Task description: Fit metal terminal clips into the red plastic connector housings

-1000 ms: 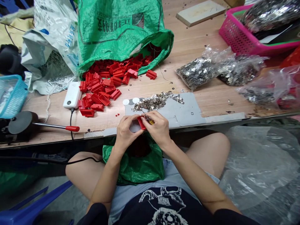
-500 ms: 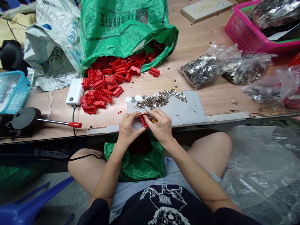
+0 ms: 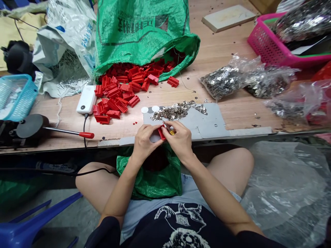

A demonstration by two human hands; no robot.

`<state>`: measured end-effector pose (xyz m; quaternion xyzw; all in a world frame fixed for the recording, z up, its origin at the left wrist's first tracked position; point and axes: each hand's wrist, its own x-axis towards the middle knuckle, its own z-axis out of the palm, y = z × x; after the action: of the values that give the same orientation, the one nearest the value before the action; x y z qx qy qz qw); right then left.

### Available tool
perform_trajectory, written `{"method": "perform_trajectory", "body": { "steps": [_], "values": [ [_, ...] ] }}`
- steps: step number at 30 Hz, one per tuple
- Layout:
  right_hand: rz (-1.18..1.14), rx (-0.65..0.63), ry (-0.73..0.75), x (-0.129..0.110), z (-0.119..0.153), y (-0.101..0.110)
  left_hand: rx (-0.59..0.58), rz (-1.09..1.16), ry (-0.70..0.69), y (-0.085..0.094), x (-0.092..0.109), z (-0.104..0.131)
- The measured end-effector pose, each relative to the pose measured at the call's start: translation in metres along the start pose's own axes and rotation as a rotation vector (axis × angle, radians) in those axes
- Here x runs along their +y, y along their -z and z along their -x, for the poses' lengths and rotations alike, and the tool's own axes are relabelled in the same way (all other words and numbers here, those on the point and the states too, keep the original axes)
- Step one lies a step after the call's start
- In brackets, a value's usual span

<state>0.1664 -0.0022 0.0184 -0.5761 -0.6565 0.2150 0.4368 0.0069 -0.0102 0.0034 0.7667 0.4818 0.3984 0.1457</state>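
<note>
So we're curling our left hand (image 3: 144, 143) round a red part (image 3: 161, 133), right hand (image 3: 181, 140) gripping a yellow-handled tool (image 3: 171, 131), green sack (image 3: 124, 50) showing Chinese lettering (image 3: 143, 24).

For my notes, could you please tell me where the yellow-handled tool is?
In the head view, the tool is in the right hand, beside the red part, just below the metal pile.

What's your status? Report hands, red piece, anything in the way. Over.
Left hand holding red piece. Right hand gripping yellow-handled tool close against it. Metal bits heaped just beyond; nothing visibly blocking either hand.
</note>
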Motion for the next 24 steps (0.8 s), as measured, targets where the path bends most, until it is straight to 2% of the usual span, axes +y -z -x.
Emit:
{"method": "perform_trajectory", "body": {
  "steps": [3, 12, 24],
  "values": [
    [0.002, -0.016, 0.017, 0.001, 0.0, 0.001, -0.002, -0.009, -0.002, 0.0, -0.001, 0.0],
    [0.07, 0.007, 0.188, 0.01, 0.0, 0.001, -0.014, 0.048, 0.091, 0.001, -0.001, 0.003],
    [0.084, 0.003, 0.144, 0.007, 0.0, 0.0, -0.016, 0.055, 0.088, 0.001, 0.0, 0.002]
  ]
}}
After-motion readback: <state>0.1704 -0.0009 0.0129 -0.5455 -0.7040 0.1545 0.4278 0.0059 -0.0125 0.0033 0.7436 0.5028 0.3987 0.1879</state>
